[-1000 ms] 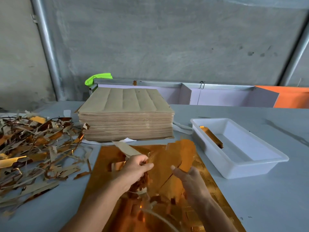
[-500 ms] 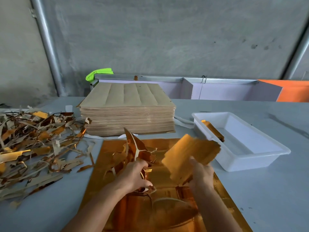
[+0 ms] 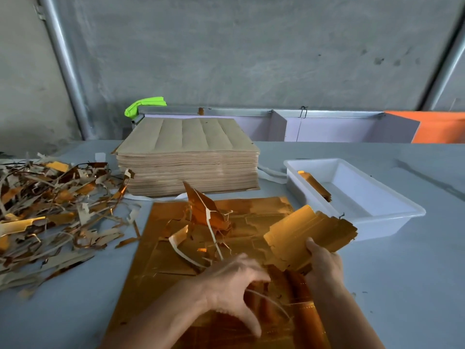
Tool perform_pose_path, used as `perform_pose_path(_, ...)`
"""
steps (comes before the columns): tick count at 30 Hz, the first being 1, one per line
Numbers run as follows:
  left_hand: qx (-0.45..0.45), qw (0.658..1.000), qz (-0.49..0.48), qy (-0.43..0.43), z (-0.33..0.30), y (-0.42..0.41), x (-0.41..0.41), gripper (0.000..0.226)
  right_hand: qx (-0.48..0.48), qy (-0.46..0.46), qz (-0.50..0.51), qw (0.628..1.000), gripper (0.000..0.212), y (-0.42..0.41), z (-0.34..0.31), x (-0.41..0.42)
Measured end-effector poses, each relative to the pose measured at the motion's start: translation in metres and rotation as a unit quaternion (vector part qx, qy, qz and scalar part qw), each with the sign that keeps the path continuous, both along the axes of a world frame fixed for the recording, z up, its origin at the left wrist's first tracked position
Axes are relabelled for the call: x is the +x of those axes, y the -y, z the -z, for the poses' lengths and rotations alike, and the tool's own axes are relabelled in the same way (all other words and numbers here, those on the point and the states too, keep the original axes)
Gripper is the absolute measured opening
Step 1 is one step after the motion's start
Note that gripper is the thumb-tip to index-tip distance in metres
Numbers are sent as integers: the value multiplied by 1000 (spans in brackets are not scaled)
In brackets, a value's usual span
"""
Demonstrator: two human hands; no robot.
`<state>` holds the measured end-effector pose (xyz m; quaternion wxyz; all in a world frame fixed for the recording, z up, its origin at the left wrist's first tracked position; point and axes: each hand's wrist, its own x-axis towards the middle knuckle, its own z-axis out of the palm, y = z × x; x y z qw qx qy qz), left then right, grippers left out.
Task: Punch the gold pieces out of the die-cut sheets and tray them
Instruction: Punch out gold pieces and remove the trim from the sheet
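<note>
A bundle of punched-out gold foil card pieces [image 3: 308,234] is gripped in the right hand [image 3: 324,263], held above the gold die-cut sheet [image 3: 161,268] lying flat on the grey table [image 3: 402,285]. The left hand [image 3: 231,285], blurred, hovers over the sheet beside torn waste strips [image 3: 203,217], fingers curled; whether it holds anything is unclear. One white plastic tray [image 3: 392,220] holds one narrow stack of gold pieces [image 3: 314,185]. One tall stack of brown-backed sheets [image 3: 188,157] stands behind, a scrap heap [image 3: 52,210] at left. No writing is legible.
</note>
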<state>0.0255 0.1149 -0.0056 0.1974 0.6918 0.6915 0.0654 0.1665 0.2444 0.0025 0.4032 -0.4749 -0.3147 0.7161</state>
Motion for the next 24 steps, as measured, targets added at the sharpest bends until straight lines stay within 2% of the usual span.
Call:
perform_pose_path(2,-15,1000,-12,-9,3,2,3,78,-3,-6,-2,1000,50,3,0,4)
perform_pose_path(4,-3,999,-33,7,2,5,2,63,4,-12,-10,1000,49,5,-1,9)
perform_pose_path(8,25,995,-63,73,-4,10,-7,20,35,-16,-35,999,48,7,-4,16)
perform_pose_path(10,67,987,-93,113,-10,13,-15,14,56,-13,-40,998,45,10,-5,17)
perform_pose_path(12,144,961,-157,175,-15,17,-21,19,76,2,-29,997,39,12,-5,15)
perform_pose_path(15,276,883,-300,231,-21,17,-28,19,105,39,-14,994,20,16,-3,8)
perform_pose_path(17,333,832,-363,257,-25,12,-29,17,136,80,-32,987,7,25,-3,-2)
perform_pose_path(19,378,796,-379,283,-27,6,-27,17,182,121,-54,974,17,35,-5,-14)
perform_pose_path(21,401,780,-361,316,-28,1,-19,18,198,129,-99,967,22,48,-8,-24)
perform_pose_path(24,365,793,-340,351,-19,-6,-8,18,188,111,-151,964,15,61,-9,-37)
